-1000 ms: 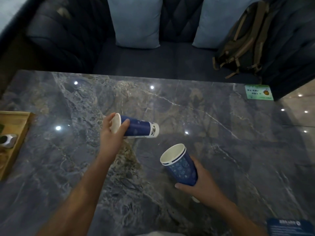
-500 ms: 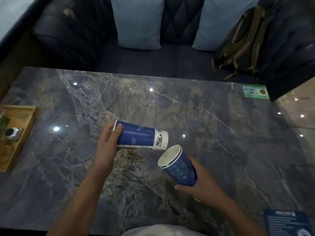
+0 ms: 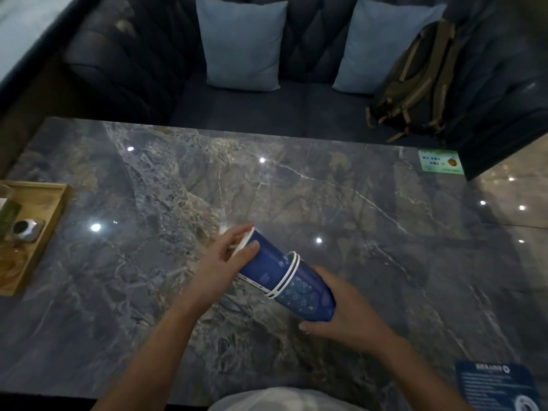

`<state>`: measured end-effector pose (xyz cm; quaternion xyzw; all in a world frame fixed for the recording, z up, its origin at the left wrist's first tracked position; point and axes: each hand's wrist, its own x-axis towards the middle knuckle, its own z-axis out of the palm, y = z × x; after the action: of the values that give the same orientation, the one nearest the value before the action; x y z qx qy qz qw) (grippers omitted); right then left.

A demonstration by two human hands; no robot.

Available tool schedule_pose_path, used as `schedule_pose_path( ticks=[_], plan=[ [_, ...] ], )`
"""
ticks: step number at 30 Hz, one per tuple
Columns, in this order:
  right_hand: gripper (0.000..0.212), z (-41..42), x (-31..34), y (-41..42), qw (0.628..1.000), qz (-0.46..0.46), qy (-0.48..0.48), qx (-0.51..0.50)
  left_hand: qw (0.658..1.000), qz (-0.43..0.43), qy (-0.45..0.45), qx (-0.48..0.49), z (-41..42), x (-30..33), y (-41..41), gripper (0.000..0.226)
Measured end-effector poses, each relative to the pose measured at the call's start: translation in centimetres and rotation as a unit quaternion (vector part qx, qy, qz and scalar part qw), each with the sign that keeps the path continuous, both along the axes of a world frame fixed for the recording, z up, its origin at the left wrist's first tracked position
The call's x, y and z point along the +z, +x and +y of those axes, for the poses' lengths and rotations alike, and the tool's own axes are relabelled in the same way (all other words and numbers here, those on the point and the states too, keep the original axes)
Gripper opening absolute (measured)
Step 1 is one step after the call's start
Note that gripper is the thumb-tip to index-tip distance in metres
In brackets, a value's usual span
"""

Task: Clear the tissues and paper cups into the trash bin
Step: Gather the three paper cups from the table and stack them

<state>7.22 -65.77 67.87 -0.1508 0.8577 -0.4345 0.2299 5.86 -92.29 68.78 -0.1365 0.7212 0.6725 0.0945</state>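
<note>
Since half a second ago the two cups have come together: the plain blue paper cup (image 3: 264,264) now sits nested bottom-first in the patterned paper cup (image 3: 307,295), both tilted above the marble table (image 3: 355,221). The left hand (image 3: 221,264) pinches the inner cup's rim; the right hand (image 3: 344,310) wraps around the outer cup's base. At nine o'clock, a wooden tray (image 3: 44,229) holds a small metal piece (image 3: 26,229). The green sticker (image 3: 440,161) at two o'clock and blue card (image 3: 498,387) at five o'clock carry unreadable print.

Head view over the bench (image 3: 326,188)
One camera looks forward and down, close above the bench's near edge, facing the sofa (image 3: 296,114) behind it.
</note>
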Motion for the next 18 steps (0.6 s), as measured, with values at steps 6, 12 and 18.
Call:
schedule_pose_path(
  ticks=[6, 12, 18],
  plan=[
    [0.082, -1.3, 1.0, -0.3, 1.0, 0.008, -0.012, 0.019, 0.999, 0.005, -0.013, -0.035, 2.5, 0.0, 0.9, 0.031],
    [0.078, -2.4, 1.7, -0.5, 1.0, 0.0, -0.022, 0.006, 0.999, 0.021, 0.027, -0.001, 4.1, 1.0, 1.4, 0.033],
    [0.074, -3.1, 2.1, -0.5, 0.994, -0.077, -0.081, -0.003, 0.996, 0.032, 0.082, 0.005, 3.3, 1.7, 1.8, 0.049]
  ],
)
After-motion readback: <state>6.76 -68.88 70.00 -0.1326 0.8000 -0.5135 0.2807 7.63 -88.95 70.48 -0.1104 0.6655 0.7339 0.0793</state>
